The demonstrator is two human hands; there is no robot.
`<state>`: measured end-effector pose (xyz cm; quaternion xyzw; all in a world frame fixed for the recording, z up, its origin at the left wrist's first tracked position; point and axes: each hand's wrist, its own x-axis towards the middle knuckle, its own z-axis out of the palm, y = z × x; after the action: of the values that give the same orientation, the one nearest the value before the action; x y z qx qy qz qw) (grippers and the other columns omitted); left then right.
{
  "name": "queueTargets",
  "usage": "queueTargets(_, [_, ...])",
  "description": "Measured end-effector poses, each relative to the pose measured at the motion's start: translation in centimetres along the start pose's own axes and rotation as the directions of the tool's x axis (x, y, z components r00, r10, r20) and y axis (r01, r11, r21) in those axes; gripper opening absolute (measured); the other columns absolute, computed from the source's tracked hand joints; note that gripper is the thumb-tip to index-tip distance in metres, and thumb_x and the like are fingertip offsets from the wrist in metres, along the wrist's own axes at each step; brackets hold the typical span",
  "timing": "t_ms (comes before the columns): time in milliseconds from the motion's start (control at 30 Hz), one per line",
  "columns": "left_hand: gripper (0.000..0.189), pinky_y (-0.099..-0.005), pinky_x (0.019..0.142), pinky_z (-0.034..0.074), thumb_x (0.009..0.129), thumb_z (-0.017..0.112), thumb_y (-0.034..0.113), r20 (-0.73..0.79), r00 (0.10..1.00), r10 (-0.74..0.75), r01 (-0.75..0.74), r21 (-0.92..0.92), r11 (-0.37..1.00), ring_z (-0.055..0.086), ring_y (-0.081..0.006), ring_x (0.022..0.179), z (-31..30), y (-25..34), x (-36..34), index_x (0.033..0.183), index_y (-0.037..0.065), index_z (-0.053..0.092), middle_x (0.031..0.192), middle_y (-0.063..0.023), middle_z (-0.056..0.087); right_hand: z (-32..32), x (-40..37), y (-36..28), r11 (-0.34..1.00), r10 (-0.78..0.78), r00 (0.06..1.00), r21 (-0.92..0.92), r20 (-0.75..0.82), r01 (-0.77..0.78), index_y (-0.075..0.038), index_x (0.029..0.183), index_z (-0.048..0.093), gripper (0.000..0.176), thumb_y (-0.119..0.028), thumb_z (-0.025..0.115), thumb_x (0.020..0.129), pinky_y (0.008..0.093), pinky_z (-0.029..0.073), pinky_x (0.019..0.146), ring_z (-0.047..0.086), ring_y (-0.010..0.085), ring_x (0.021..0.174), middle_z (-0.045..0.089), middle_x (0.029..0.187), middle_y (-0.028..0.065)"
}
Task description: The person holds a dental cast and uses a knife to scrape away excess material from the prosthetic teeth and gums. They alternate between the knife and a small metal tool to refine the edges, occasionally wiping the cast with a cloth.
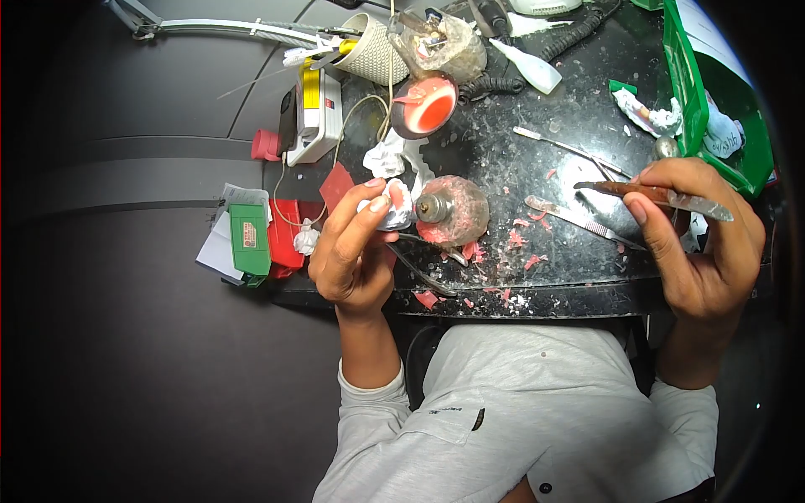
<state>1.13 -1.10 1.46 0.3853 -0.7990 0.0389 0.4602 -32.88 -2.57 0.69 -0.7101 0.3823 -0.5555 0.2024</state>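
Observation:
My left hand [348, 251] pinches a small white dental cast [401, 216] with pink wax on it; the fingers hide part of the cast. Close to its right is a glass spirit lamp [466, 214] with pink bits stuck to it; I cannot make out a flame. Over the right side of the bench, my right hand [708, 243] grips a wax knife [658, 195] by its brown handle, dark tip pointing left. Below that tip lies a metal knife with a ribbed handle [579, 220], and a thin metal instrument [563, 146] lies farther back.
Pink wax scraps [516, 240] litter the black bench [545, 272]. Behind the lamp is a round pot of pink wax [426, 107]. A green bin [689, 80] stands at right, a white device [317, 126] at left. A cable [337, 155] runs near my left hand.

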Motion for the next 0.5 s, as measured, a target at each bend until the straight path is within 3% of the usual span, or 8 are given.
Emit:
queueTargets(133, [0.035, -0.0349, 0.078, 0.064, 0.084, 0.065, -0.017, -0.073, 0.997, 0.008, -0.014, -0.091, 0.996, 0.073, -0.0335, 0.099, -0.1, 0.4, -0.7, 0.117, -0.004, 0.065, 0.113, -0.0286, 0.069, 0.0, 0.0, -0.1, 1.0, 0.011, 1.0, 0.013, -0.007, -0.01, 0.008, 0.096, 0.068, 0.013, 0.006, 0.074, 0.085, 0.0287, 0.051, 0.072, 0.067, 0.0202, 0.078, 0.071, 0.086, 0.0144])
queueTargets(200, [0.033, -0.039, 0.084, 0.062, 0.097, 0.067, 0.006, -0.126, 0.978, -0.165, 0.126, -0.274, 0.953, 0.071, -0.0327, 0.102, -0.2, 2.4, -1.1, 0.127, -0.003, 0.057, 0.115, -0.0258, 0.066, -0.1, 0.1, -0.3, 1.0, 0.009, 1.0, 0.007, 0.012, -0.009, 0.008, 0.097, 0.068, 0.014, 0.006, 0.075, 0.085, 0.0285, 0.051, 0.073, 0.067, 0.0199, 0.079, 0.071, 0.087, 0.0142])
queueTargets(300, [0.045, -0.0352, 0.092, 0.058, 0.099, 0.067, 0.025, -0.2, 0.898, -0.392, 0.296, -0.386, 0.874, 0.065, -0.025, 0.105, -0.9, 4.1, -2.6, 0.132, -0.001, 0.054, 0.115, -0.0227, 0.064, -0.5, 0.0, -0.5, 1.0, 0.017, 0.999, -0.005, 0.028, -0.016, 0.008, 0.098, 0.068, 0.014, 0.005, 0.075, 0.086, 0.0283, 0.051, 0.074, 0.068, 0.0196, 0.081, 0.071, 0.089, 0.014])
queueTargets(333, [0.046, -0.0363, 0.084, 0.062, 0.101, 0.065, 0.027, -0.192, 0.825, -0.531, 0.391, -0.484, 0.783, 0.067, -0.0252, 0.1, -1.4, 5.2, -3.2, 0.136, 0.0, 0.05, 0.115, -0.0225, 0.062, -0.3, 0.1, -0.6, 1.0, 0.018, 0.999, -0.005, 0.031, -0.018, 0.007, 0.099, 0.068, 0.014, 0.005, 0.075, 0.087, 0.0284, 0.051, 0.075, 0.068, 0.0195, 0.082, 0.071, 0.091, 0.0139])
queueTargets(367, [0.047, -0.0371, 0.079, 0.064, 0.102, 0.063, 0.028, -0.164, 0.785, -0.597, 0.432, -0.544, 0.719, 0.068, -0.0251, 0.097, -1.8, 5.8, -3.7, 0.137, 0.001, 0.048, 0.115, -0.0222, 0.061, 0.2, 0.4, -0.1, 0.988, -0.137, 0.99, -0.07, -0.018, 0.135, 0.007, 0.094, 0.067, 0.016, 0.007, 0.078, 0.083, 0.0251, 0.049, 0.066, 0.067, 0.0167, 0.074, 0.071, 0.087, 0.0121])
queueTargets(500, [0.047, -0.0384, 0.061, 0.067, 0.105, 0.056, 0.03, -0.105, 0.675, -0.73, 0.473, -0.698, 0.538, 0.07, -0.0253, 0.086, -2.7, 6.9, -4.5, 0.14, 0.002, 0.044, 0.112, -0.0203, 0.06, 0.2, 0.2, 0.1, 0.991, -0.128, 0.992, -0.051, -0.019, 0.127, 0.007, 0.095, 0.067, 0.015, 0.007, 0.077, 0.084, 0.0251, 0.05, 0.067, 0.067, 0.0167, 0.075, 0.071, 0.089, 0.0127])
